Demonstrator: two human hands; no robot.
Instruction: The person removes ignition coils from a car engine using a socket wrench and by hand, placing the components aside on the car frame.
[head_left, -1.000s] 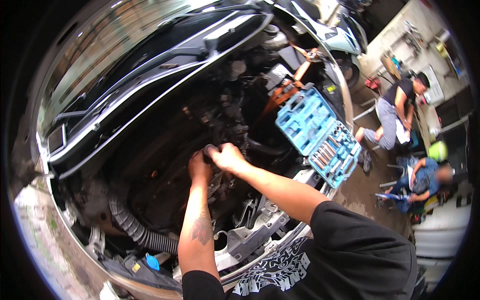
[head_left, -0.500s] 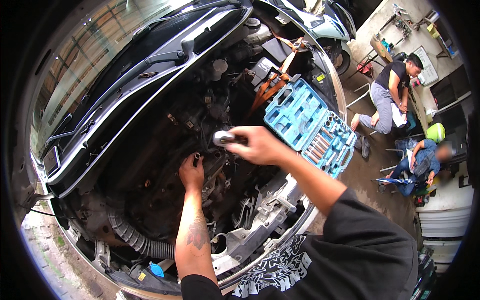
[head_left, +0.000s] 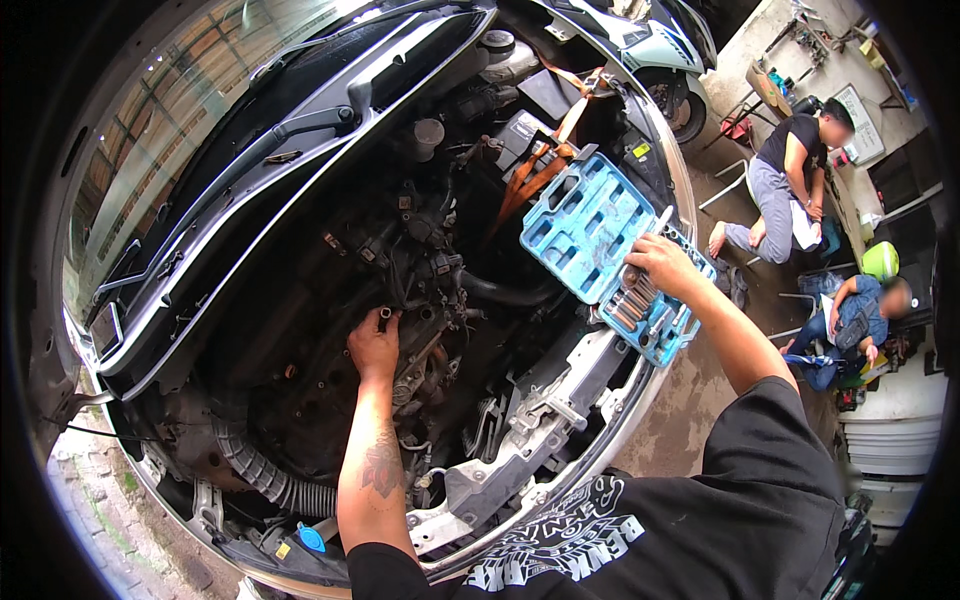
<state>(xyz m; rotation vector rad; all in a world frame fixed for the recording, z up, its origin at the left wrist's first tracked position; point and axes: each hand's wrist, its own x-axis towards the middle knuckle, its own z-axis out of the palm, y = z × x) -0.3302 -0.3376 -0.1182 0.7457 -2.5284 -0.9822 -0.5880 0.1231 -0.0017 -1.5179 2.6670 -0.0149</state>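
My left hand (head_left: 374, 348) is closed over the engine bay, with a small metal socket (head_left: 385, 314) held upright between thumb and fingers. To the right, my right hand (head_left: 665, 265) is at the open blue socket case (head_left: 585, 220), its fingers curled over the tool half. A silver bar end (head_left: 662, 219) sticks out beyond its knuckles and looks like part of the ratchet; the fingers hide the rest. Several long sockets (head_left: 630, 303) lie in a row in their slots just below this hand. The case rests across the car's front edge.
Around my left hand lies the dark engine bay, with a ribbed hose (head_left: 265, 468) and a blue cap (head_left: 311, 538) nearer me. An orange strap (head_left: 530, 180) runs by the battery. Two people sit at the right; a scooter (head_left: 655, 50) stands beyond the car.
My right hand has moved right, from above the engine, where it held a ratchet, to the socket case. My left hand stays in nearly the same place with the socket.
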